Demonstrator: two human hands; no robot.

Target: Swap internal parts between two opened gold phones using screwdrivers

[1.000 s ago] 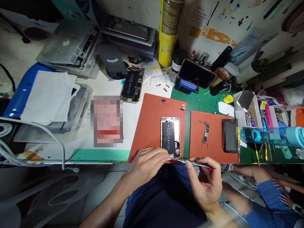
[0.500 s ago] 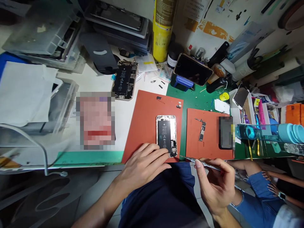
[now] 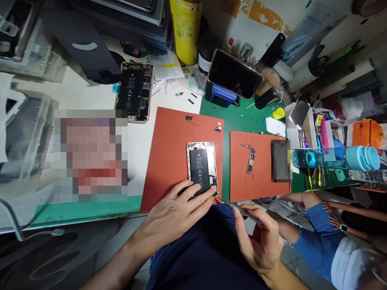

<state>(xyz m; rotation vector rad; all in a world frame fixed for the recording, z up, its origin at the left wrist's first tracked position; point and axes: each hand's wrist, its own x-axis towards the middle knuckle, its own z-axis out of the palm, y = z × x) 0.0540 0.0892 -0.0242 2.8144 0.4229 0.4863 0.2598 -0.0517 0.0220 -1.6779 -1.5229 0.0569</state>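
An opened phone (image 3: 215,161) with its black battery (image 3: 198,165) exposed lies on a reddish-brown mat (image 3: 169,141). My left hand (image 3: 178,205) rests over its lower end, fingers stretched out and touching it. In my closed right hand (image 3: 260,233) is a slim metal tool (image 3: 237,207) with a ridged grip, pinched between thumb and fingers. Its thin tip points left, close to the phone's lower right corner; whether it touches I cannot tell. Small parts (image 3: 218,127) and a black piece with a thin wire (image 3: 189,118) lie higher on the mat.
A second mat (image 3: 238,181) carries a logic board (image 3: 250,161). Another opened phone (image 3: 145,92) lies at the upper left. A phone on a blue stand (image 3: 223,95), a yellow can (image 3: 186,36) and a blue bottle (image 3: 329,157) stand around. A seated person (image 3: 314,233) is at right.
The view has shifted, so most things appear further left. The tool tip stays near the phone's lower right corner. The left hand remains on the phone.
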